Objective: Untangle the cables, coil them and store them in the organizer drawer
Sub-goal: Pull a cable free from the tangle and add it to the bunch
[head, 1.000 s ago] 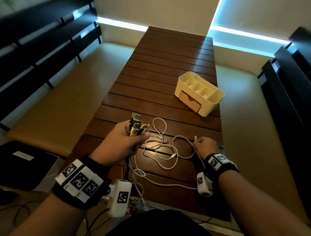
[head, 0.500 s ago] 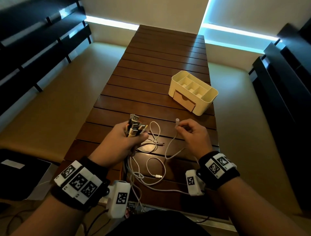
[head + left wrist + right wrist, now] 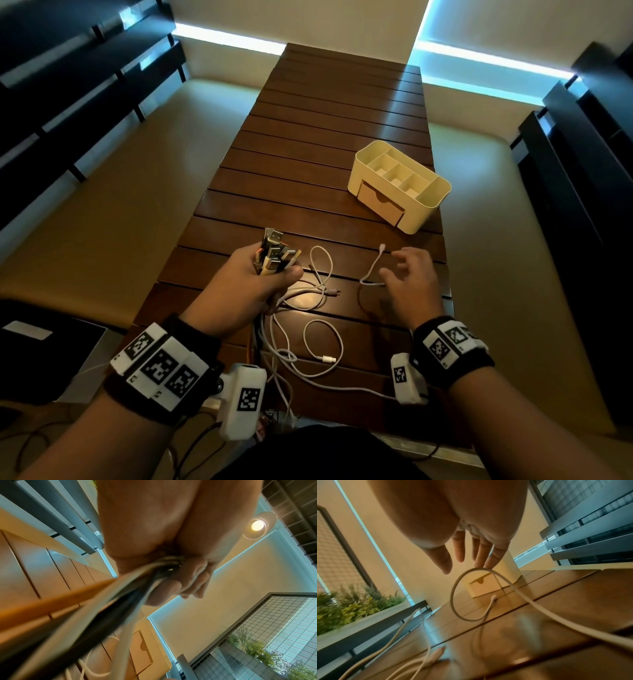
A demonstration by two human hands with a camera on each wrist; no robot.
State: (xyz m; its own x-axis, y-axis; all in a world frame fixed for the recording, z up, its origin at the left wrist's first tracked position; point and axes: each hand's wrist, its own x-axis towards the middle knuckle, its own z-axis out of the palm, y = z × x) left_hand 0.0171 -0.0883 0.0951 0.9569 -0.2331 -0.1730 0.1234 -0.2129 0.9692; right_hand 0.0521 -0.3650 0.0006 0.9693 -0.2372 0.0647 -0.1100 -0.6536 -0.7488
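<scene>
My left hand (image 3: 255,284) grips a bundle of cables (image 3: 274,255) near their USB plug ends, which stick up out of the fist. In the left wrist view the cables (image 3: 106,601) run out of the curled fingers (image 3: 192,582) toward the camera. Loose white cable loops (image 3: 318,284) trail over the wooden table (image 3: 325,137). My right hand (image 3: 407,277) hovers with fingers spread beside a white cable end (image 3: 375,263) that lies free. The right wrist view shows straight fingers (image 3: 460,547) above that cable loop (image 3: 467,595). The cream organizer (image 3: 428,202) stands to the far right, its drawer (image 3: 378,202) slightly open.
Padded benches (image 3: 120,205) run along both sides of the table, backed by dark slatted rails (image 3: 68,96). A dark flat item (image 3: 44,356) lies at the lower left. More cables (image 3: 281,387) hang over the table's near edge.
My right hand has let go of the white cable end it was holding up; the end now lies on the table and the fingers are spread. The left hand keeps its grip on the bundle.
</scene>
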